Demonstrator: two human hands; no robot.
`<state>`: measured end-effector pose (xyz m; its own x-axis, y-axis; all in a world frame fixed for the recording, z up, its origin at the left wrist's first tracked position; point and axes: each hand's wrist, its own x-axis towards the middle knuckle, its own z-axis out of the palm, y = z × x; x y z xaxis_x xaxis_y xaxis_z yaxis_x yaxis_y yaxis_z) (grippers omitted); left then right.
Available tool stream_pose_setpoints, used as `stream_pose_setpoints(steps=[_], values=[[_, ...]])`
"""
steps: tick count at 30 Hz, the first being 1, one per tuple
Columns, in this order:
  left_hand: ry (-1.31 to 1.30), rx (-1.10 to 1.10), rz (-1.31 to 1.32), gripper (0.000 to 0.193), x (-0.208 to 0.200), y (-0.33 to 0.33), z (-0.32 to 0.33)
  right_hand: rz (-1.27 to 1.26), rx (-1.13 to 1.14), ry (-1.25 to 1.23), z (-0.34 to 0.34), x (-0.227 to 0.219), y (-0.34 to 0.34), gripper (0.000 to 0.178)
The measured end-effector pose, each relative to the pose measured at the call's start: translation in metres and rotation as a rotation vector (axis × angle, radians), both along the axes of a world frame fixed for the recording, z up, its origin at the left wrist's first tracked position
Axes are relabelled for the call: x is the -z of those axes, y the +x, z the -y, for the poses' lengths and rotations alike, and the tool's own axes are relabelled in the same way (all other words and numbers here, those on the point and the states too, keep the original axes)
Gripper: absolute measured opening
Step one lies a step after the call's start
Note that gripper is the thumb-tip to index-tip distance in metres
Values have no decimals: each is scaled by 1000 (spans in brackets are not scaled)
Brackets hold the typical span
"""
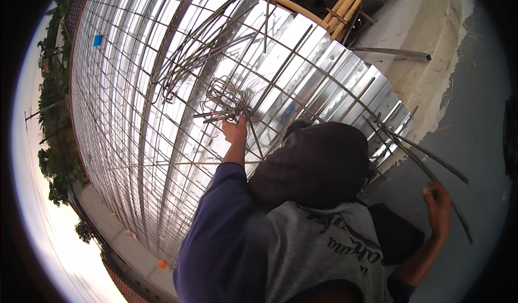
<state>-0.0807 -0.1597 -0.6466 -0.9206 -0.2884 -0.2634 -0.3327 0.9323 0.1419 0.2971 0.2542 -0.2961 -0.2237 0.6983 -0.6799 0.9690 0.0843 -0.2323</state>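
Past grey shirt (pixel 318 252), clamping left grip (pixel 235 132) on bent hoops (pixel 225 92) — extending lengthwise away, not showing closure of distant right grip (pixel 438 208).

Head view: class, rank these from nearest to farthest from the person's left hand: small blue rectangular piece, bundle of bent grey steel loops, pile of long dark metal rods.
1. Bundle of bent grey steel loops: in the left hand.
2. Pile of long dark metal rods: ahead and leftward.
3. Small blue rectangular piece: far left, upper part.
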Motion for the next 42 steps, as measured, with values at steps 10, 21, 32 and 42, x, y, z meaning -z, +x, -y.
stream_pose_setpoints(steps=[10,21,32,42], values=[[-216,1131,214,18,1,23,-21,-22,-128,-44,3,28,-23,36],[507,578,223,22,-77,-39,2,-91,-309,18,-6,40,-40,29],[369,517,175,19,-137,-38,-7,-131,-352,-15,-14,54,-56,31],[88,481,51,30,-70,11,34,4,-351,-91,-1,90,-39,34]])
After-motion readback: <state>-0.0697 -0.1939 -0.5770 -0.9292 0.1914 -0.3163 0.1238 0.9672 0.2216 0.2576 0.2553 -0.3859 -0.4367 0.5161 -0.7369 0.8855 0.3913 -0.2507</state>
